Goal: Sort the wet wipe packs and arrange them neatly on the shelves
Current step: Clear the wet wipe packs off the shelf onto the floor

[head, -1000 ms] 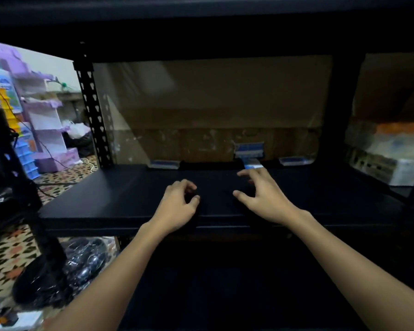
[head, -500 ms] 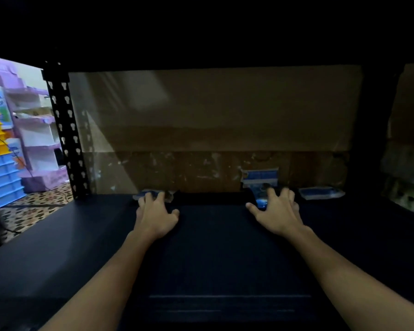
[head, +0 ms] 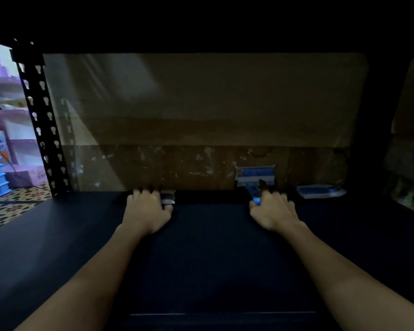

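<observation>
Both my arms reach to the back edge of the dark shelf board (head: pixel 201 247). My left hand (head: pixel 147 209) grips a small wet wipe pack (head: pixel 168 198) lying at the back edge; only the pack's right end shows past my fingers. My right hand (head: pixel 274 210) holds the lower end of a blue wet wipe pack (head: pixel 255 174) that stands leaning against the brown cardboard backing (head: pixel 201 115), thumb on its left side. A third blue pack (head: pixel 320 191) lies flat at the back, to the right of my right hand.
A black perforated upright (head: pixel 40 120) frames the shelf on the left. Beyond it stand purple and blue plastic racks (head: pixel 0 163) on a patterned floor. The shelf above casts deep shadow. Dim stacked goods (head: pixel 409 168) show at the far right.
The view has moved deeper into the shelf. Both hands slid from the front of the board to the back edge and closed on the packs there.
</observation>
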